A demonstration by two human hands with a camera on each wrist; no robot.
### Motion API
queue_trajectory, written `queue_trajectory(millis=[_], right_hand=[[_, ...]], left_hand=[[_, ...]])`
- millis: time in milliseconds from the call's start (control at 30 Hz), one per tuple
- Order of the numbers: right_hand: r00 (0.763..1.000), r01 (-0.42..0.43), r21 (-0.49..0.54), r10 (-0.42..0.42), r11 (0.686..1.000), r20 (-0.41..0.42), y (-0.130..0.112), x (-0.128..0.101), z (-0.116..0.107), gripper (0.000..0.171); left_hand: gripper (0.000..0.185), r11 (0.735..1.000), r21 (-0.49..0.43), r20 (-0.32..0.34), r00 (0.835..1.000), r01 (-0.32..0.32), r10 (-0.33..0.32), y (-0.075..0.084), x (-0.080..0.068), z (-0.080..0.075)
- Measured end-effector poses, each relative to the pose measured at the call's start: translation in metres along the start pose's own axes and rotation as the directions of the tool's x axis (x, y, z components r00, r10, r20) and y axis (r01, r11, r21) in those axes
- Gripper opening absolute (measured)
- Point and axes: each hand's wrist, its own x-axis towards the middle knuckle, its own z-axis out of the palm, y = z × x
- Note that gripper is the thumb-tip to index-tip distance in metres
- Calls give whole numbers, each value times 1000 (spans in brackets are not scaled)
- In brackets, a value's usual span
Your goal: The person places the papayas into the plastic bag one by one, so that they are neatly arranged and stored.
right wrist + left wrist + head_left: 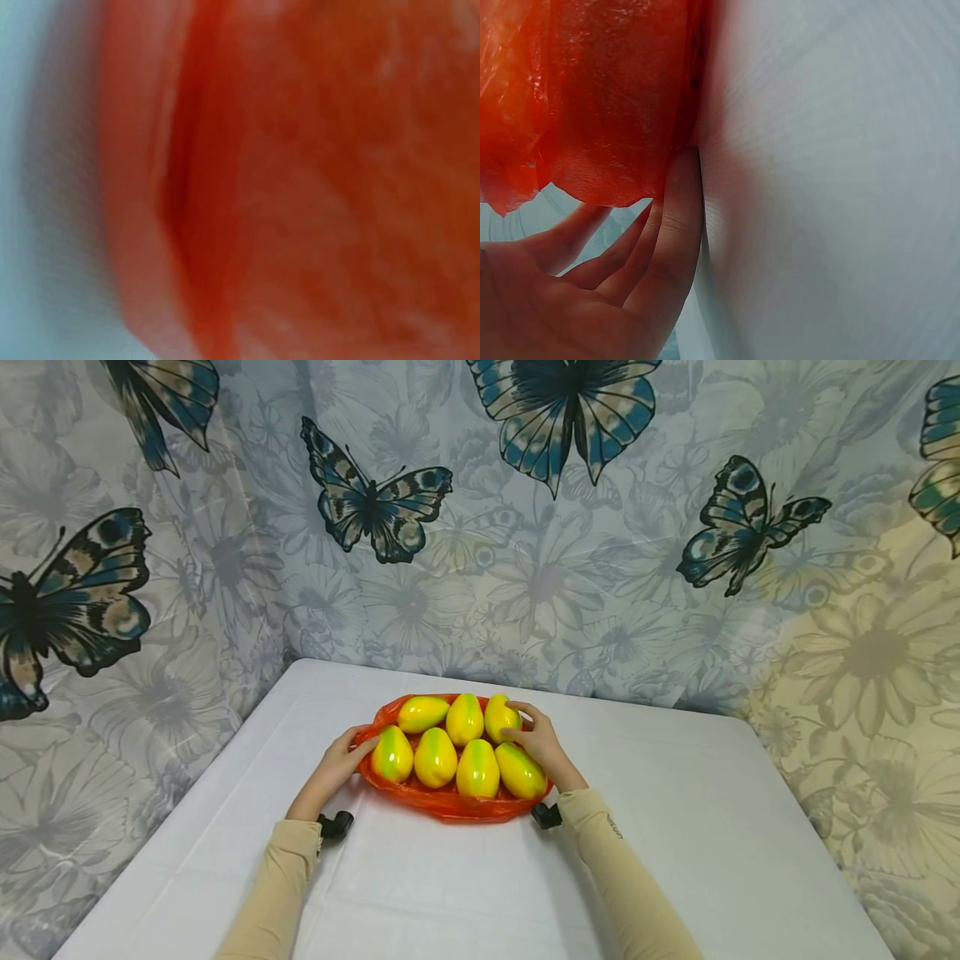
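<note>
Left hand (335, 768), fingers relaxed, touches the orange bag's (450, 803) left edge; right hand (538, 745) rests loosely on the mangoes (502, 717) inside it.

Seven yellow mangoes (457, 750) blushed with green and a touch of red, on an orange-red plastic bag (450, 803). White tablecloth (712, 827) beneath. Pale grey floral backdrop (525, 585) printed with dark blue, black and cream butterflies. Beige sleeves (622, 868).
</note>
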Motion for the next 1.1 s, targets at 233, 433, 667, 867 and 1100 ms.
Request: queue_trajectory(millis=[233,433,667,867,1100], right_hand=[[999,36,-82,-36,996,-9,3,0,-3,55],[997,76,-64,-78,995,-25,3,-5,-7,61],[995,81,-52,-84,995,-59,-1,-16,-15,60],[992,84,-81,-91,993,-82,-1,-24,-24,59],[992,79,-97,-88,992,-90,2,-31,-37,60]], left_hand=[[67,1000,19,-1,1000,-11,11,1,0,1],[65,1000,7,0,1000,-14,14,0,0,1],[65,1000,-15,5,1000,5,-5,2,1,1],[66,1000,-24,4,1000,6,-6,3,2,-3],[69,999,-41,-4,1000,-20,20,1,0,-11]])
